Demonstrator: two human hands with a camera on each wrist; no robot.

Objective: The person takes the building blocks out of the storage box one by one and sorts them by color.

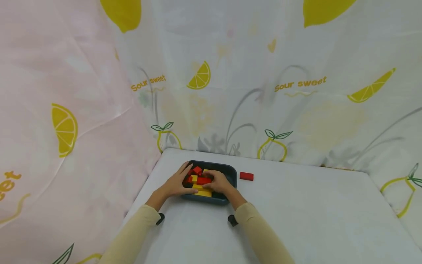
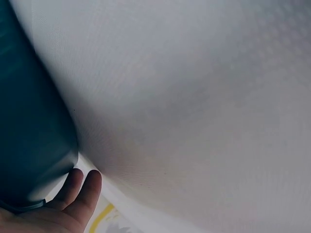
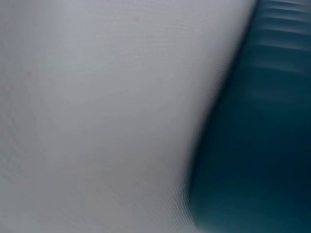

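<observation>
1. A dark blue tray [image 1: 211, 200] sits on a white table [image 1: 316, 209], near the table's far left corner.
2. Red and yellow blocks lie in the tray, mostly over its left and middle part. A long yellow block [image 1: 202, 193] lies along the near edge, a red block [image 1: 203, 180] and a small yellow block [image 1: 194, 179] lie around the middle, and a tilted red cube [image 1: 197, 170] lies towards the far edge.
3. The left hand [image 1: 176, 184] is at the tray's left end. Its fingers are extended and its thumb stands well apart from them, reaching over the near left corner towards the long yellow block. In the left wrist view, two fingers are straight, slightly apart, beside the tray's outer wall.
4. The right hand [image 1: 221, 181] comes over the tray's right half, fingers bent and thumb apart from them, beside the middle red block. Whether they clamp a block, I cannot tell.
5. A loose red block [image 1: 246, 176] lies on the table, just beyond the tray's right edge.
6. Pale sleeves [image 1: 136, 227] cover both forearms, and a lemon-printed curtain [image 1: 211, 113] hangs behind the table's far edge.
</observation>
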